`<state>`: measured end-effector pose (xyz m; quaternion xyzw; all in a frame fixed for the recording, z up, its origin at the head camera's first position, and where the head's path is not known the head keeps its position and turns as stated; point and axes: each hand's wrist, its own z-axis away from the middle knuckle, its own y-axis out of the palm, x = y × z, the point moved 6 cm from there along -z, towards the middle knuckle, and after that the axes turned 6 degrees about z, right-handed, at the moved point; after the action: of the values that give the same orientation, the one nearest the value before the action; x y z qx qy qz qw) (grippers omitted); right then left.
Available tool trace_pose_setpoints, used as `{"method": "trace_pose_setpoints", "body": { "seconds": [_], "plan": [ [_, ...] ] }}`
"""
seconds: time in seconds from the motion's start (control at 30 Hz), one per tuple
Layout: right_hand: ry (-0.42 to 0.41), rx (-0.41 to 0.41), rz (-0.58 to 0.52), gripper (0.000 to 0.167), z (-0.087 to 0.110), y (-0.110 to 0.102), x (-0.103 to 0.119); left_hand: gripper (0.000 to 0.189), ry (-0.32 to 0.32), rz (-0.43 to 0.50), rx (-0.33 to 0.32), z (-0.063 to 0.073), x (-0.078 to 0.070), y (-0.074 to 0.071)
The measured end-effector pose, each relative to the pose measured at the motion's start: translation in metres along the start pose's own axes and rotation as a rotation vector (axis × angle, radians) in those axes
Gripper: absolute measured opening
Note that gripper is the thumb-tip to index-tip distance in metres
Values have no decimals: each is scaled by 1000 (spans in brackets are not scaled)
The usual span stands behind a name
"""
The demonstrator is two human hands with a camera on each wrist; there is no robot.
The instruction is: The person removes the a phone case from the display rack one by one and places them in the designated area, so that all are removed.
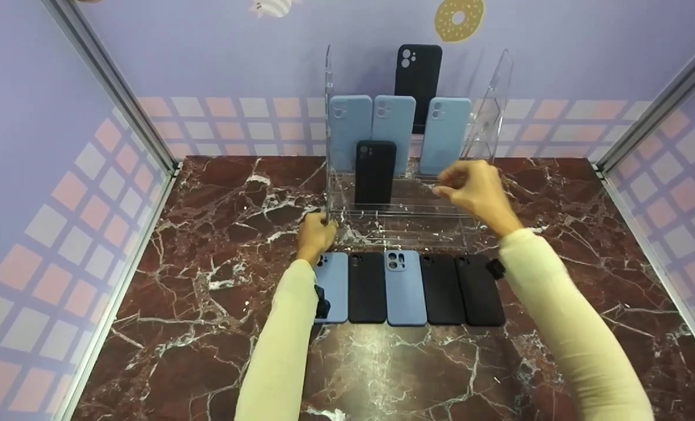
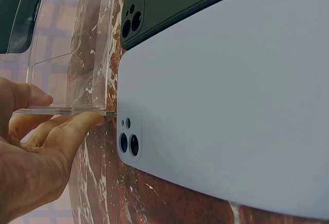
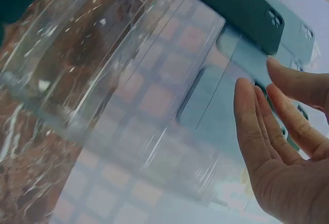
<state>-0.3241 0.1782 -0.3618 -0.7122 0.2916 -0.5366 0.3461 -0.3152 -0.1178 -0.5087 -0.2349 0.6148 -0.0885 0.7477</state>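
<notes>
The fingers (image 3: pixel 248 116) of the right hand (image 1: pixel 475 188) are parted from the thumb and hold nothing, just in front of the right-hand light blue case (image 1: pixel 446 137). That case lies just beyond the fingertips, its long axis upright with the camera end at the top; the right hand is much nearer to it than the left hand (image 1: pixel 315 235). Whether a fingertip touches it is unclear. The left thumb and fingers pinch the near edge of a clear side panel (image 2: pixel 64 110), the thumb on one face and the fingers on the other.

The marbled surface (image 1: pixel 207 345) carries everything. Toward its far side stands the clear stepped stand (image 1: pixel 420 193), to which the panel belongs. In its middle tier are three light blue cases: the left one (image 1: pixel 347 134), the centre one (image 1: pixel 397 120) beside it, and the right-hand one, across a gap. A tall black case (image 1: pixel 419 73) stands highest and farthest back, behind that gap. A lower black case (image 1: pixel 375 175) stands in the front tier, partly covering the left and centre blue ones.

Between the forearms, five cases lie flat in a row before the stand, long axes pointing away from the person: blue (image 1: pixel 338 286), black (image 1: pixel 367 289), blue (image 1: pixel 406 295), black (image 1: pixel 443 292), black (image 1: pixel 480 292). Round camera openings (image 1: pixel 395 261) sit at their far ends.
</notes>
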Motion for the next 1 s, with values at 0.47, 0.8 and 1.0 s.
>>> {"method": "trace_pose_setpoints", "body": {
  "seconds": [0.47, 0.8, 1.0],
  "plan": [
    [-105, -120, -79, 45, -31, 38, 40, 24, 8, -5, 2, 0, -1, -1],
    [-118, -135, -25, 48, -43, 51, 51, 18, 0, -14, -7, -1, -1, -1],
    [-102, -160, -37, 40, -44, 53, 49, 16, -4, -13, -5, -2, 0, 0]
  ]
}}
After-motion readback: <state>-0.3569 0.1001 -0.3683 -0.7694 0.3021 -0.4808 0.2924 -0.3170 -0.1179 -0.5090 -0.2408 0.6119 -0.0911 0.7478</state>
